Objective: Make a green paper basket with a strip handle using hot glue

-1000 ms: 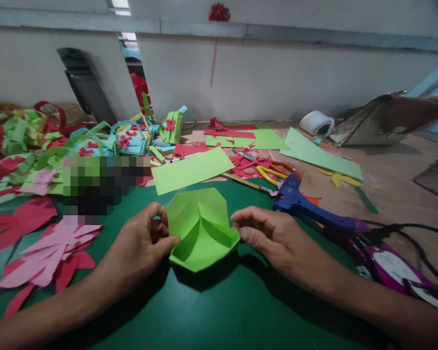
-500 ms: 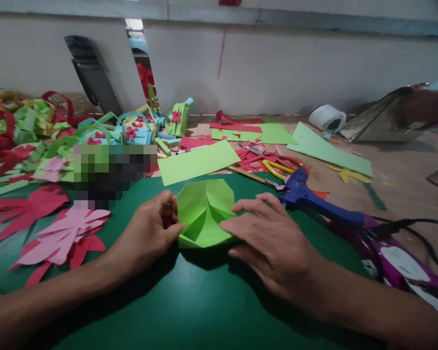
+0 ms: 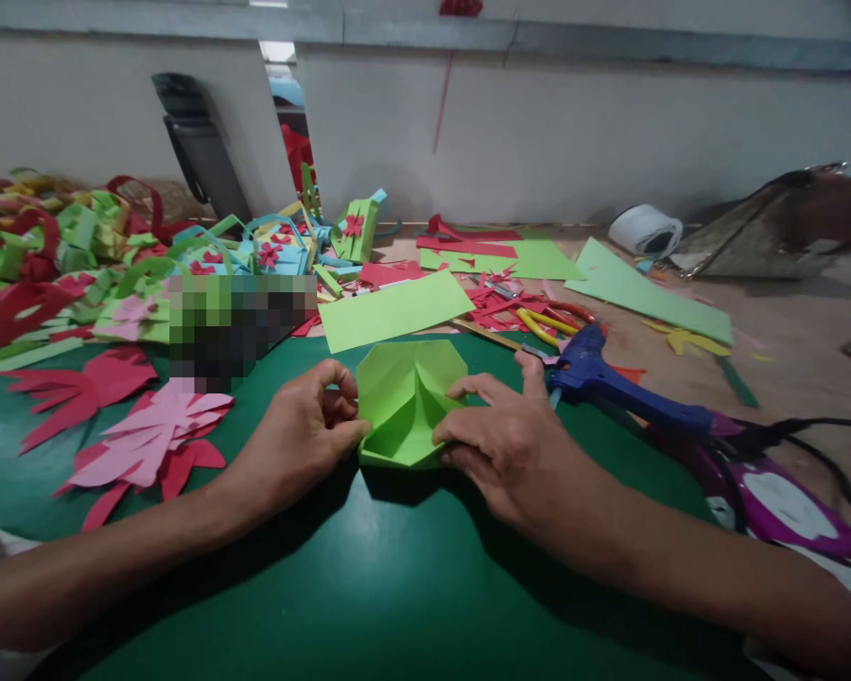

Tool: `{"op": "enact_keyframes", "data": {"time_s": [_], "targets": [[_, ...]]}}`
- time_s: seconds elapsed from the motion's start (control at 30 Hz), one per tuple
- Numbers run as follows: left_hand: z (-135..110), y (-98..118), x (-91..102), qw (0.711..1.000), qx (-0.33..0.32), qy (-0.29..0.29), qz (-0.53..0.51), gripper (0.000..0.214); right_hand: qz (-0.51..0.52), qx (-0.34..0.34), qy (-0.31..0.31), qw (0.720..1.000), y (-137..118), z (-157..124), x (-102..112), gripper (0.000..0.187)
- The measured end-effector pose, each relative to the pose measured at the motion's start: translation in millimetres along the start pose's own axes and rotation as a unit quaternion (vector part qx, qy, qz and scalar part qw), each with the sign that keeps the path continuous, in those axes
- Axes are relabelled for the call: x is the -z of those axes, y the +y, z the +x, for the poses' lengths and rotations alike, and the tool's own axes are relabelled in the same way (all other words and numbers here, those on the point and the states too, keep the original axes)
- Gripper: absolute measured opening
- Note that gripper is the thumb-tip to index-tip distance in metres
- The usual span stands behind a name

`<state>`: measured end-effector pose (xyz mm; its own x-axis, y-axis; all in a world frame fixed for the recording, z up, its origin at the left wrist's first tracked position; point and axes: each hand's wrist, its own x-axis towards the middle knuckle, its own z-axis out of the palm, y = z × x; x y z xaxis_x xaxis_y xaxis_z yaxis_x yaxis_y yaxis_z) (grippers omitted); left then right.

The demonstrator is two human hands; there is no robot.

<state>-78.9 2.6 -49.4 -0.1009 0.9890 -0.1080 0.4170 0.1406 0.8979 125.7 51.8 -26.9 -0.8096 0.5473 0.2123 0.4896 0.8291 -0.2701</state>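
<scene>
A folded light-green paper with cut-off upper corners stands partly opened above the green mat, creases and a pocket showing inside. My left hand pinches its left edge between thumb and fingers. On the other side, my right hand grips the right edge, its thumb and fingers near the lower right corner. Just behind lies a flat light-green paper strip. Pink paper petals and red paper petals lie to the left of my left hand.
A blue glue gun with a cord rests at right, beside yellow-handled scissors. Small paper bags and paper pieces crowd the back left near a dark bottle. A tape roll and a handbag stand at back right.
My right fingers have closed in on the paper's lower right edge, and its pocket stands more folded up. My left hand keeps its pinch. The whole view has shifted slightly.
</scene>
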Motion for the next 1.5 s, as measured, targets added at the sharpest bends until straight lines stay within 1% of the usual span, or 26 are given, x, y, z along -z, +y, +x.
{"op": "enact_keyframes", "data": {"time_s": [0.1,0.23,0.33,0.53,0.7,0.8,0.87,0.93,0.97,1.03,1.1,1.17,1.23,1.3,1.33,1.43,1.5], "targets": [[-1.1,0.2,-0.7,1.000,-0.010,0.001,0.003,0.019,-0.011,-0.014,-0.025,1.000,-2.4,1.7,0.7,0.016],[-1.9,-1.2,1.3,0.999,-0.021,0.000,-0.029,0.018,0.009,-0.056,-0.021,0.998,0.4,4.1,3.7,0.009],[-1.6,-0.6,3.8,0.999,-0.029,-0.024,-0.037,0.018,0.041,-0.099,-0.025,0.994,5.8,8.1,7.5,0.006],[0.6,8.3,5.9,0.997,0.001,-0.068,-0.021,0.011,0.067,-0.137,-0.043,0.987,12.0,16.1,11.2,0.013],[-0.6,9.1,9.1,0.995,0.026,-0.088,-0.026,0.016,0.071,-0.135,-0.050,0.987,11.0,15.7,11.2,0.015],[-0.4,6.2,13.7,0.990,0.024,-0.129,-0.044,0.015,0.057,-0.122,-0.062,0.989,7.7,13.2,11.1,0.015],[0.3,3.6,17.6,0.986,0.016,-0.161,-0.048,0.020,0.038,-0.113,-0.065,0.991,5.4,11.5,10.8,0.012],[0.4,2.0,20.9,0.982,0.014,-0.186,-0.031,0.025,0.018,-0.106,-0.072,0.992,3.6,10.3,10.2,0.011],[-0.2,2.1,22.1,0.982,0.015,-0.190,-0.019,0.028,0.011,-0.102,-0.075,0.992,2.9,10.0,9.8,0.010],[-3.0,4.5,23.1,0.986,0.006,-0.169,-0.001,0.033,0.002,-0.095,-0.077,0.992,2.1,9.6,8.8,0.010],[-8.3,9.2,23.3,0.992,-0.032,-0.119,0.017,0.036,-0.007,-0.090,-0.075,0.993,1.4,9.2,7.5,0.011],[-15.0,14.6,23.7,0.993,-0.086,-0.061,0.059,0.033,-0.016,-0.083,-0.066,0.994,1.1,8.6,5.8,0.011],[-21.6,18.0,24.4,0.985,-0.136,-0.021,0.108,0.022,-0.023,-0.072,-0.049,0.996,1.2,7.3,3.6,0.011],[-26.4,17.8,24.4,0.978,-0.145,-0.022,0.150,0.007,-0.025,-0.060,-0.027,0.998,2.0,5.5,1.0,0.010],[-27.8,16.3,23.7,0.977,-0.135,-0.033,0.164,0.005,-0.024,-0.056,-0.017,0.998,2.5,4.3,-0.3,0.010],[-28.5,8.3,18.0,0.981,-0.093,-0.062,0.162,0.013,-0.013,-0.036,0.019,0.999,4.1,0.7,-4.0,0.010],[-27.4,3.0,12.6,0.985,-0.081,-0.058,0.138,0.014,-0.008,-0.020,0.040,0.999,4.7,-1.6,-5.6,0.011]]}}
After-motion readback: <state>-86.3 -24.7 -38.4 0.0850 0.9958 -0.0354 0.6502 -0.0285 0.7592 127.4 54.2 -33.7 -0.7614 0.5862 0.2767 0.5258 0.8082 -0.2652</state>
